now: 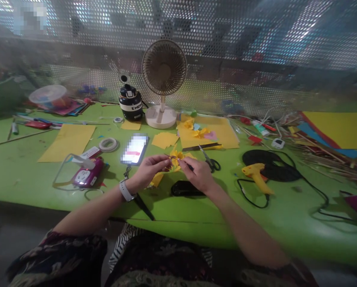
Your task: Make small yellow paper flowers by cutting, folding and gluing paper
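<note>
PLACE: craft workshop | SIGNS: paper flower [176,153], glue gun [257,175], scissors [208,160], coloured sheets [340,129], worktable [193,211]

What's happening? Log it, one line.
left hand: pinching at yellow petalled paper flower; right hand: same flower; nearby: black-handled metal scissors, yellow plastic glue gun

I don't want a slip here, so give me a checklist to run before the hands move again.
1. Left hand and right hand both at the yellow paper flower: ok.
2. What each fingertip grips: cannot tell, too small.
3. Scissors well away from the right hand: not ok, right beside it.
4. Glue gun lying clear of both hands: ok.
5. Glue gun cool: cannot tell.
6. Phone screen lit: ok.
</note>
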`<state>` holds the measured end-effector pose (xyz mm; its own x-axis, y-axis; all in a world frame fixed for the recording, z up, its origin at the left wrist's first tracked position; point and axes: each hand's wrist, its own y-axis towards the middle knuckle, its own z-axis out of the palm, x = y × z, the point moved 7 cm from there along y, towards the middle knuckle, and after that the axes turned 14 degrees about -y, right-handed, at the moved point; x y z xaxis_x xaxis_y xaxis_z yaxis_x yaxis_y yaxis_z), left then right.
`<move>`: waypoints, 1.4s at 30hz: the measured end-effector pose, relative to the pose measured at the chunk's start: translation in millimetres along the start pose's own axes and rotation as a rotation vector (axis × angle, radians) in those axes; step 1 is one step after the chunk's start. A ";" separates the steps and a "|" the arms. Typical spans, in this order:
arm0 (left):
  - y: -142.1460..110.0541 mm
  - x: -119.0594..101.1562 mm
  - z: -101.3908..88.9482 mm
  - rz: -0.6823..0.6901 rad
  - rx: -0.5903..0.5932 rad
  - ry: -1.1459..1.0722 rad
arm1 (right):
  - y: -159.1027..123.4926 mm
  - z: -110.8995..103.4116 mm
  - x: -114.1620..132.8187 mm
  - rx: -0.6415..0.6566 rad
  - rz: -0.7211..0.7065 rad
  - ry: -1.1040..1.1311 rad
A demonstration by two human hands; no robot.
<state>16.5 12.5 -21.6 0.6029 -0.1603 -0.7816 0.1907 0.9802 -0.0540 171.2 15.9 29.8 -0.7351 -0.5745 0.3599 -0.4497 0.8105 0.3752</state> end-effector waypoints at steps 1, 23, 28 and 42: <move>0.2 -0.1 -0.3 0.009 0.008 0.015 | -0.2 0.3 0.4 -0.002 -0.011 -0.005; 0.1 -4.7 -0.1 0.103 0.001 0.148 | -2.2 0.2 4.7 -0.030 -0.100 -0.013; -0.2 -5.6 0.3 0.112 -0.005 0.147 | -1.9 0.7 5.6 -0.024 -0.104 -0.019; -1.2 -4.4 1.8 0.084 -0.054 0.086 | -0.7 -8.7 3.0 -0.124 -0.089 -0.027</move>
<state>15.0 11.9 -16.9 0.5459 -0.0694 -0.8350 0.0993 0.9949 -0.0178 173.7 12.6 38.1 -0.7095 -0.6387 0.2977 -0.4485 0.7352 0.5083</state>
